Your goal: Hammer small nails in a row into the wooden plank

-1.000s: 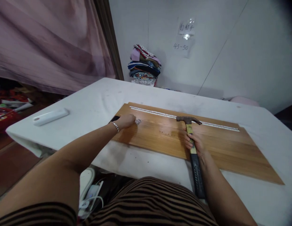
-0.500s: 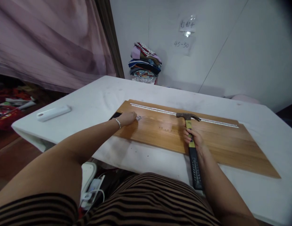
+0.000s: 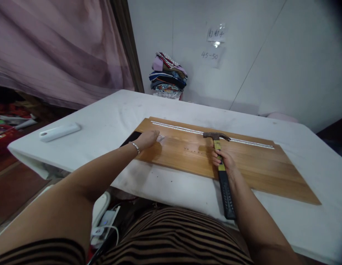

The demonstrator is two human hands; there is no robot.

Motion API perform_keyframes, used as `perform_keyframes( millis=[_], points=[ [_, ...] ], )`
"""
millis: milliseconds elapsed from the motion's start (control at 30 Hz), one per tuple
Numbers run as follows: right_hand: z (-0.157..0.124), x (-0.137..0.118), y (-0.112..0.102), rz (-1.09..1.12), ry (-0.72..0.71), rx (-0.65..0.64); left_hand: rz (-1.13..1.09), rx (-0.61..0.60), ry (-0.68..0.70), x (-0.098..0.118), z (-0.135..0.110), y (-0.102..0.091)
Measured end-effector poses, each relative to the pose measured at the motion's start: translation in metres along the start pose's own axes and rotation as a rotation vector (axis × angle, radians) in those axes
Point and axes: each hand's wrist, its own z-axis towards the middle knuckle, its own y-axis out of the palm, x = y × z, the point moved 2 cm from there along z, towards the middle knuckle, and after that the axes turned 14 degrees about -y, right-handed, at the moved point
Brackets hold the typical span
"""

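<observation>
A claw hammer with a yellow and black handle is gripped in my right hand. Its rusty head sits over the right part of a brown wooden board, near two pale measuring strips. On the board's left part, my left hand has its fingers closed beside a small pile of nails; what the fingertips hold, if anything, is hidden. A row of small dark marks or nails, too small to tell which, runs across the board's middle. A flat black object lies under my left wrist.
The board rests on a white-covered table. A white handle-like object lies at the table's left. Folded clothes are stacked at the back against the wall. Below the near edge are a power strip and cable.
The view has shifted slightly, and more of the black object shows by my left wrist. Both hands stay nearly where they were, the hammer still in my right hand.
</observation>
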Motion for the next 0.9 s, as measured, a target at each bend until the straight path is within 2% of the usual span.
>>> perform_keyframes(
  millis=[133,333,467,700,900],
  points=[
    [0.000,0.000,0.000,0.017,0.002,0.027,-0.079,-0.004,0.003,0.027,-0.004,-0.006],
    [-0.001,-0.001,0.001,0.003,0.003,0.035,-0.413,-0.046,0.090,0.079,-0.012,-0.003],
    [0.000,-0.001,0.001,0.000,0.008,0.026,-0.392,-0.105,0.068,0.102,-0.019,-0.011],
    [0.000,-0.001,0.001,-0.010,0.001,0.007,-0.320,-0.149,0.045,0.122,-0.024,-0.025],
    [0.001,-0.002,0.003,-0.025,0.019,0.016,-0.261,-0.166,0.036,0.121,-0.013,-0.015]
  ],
)
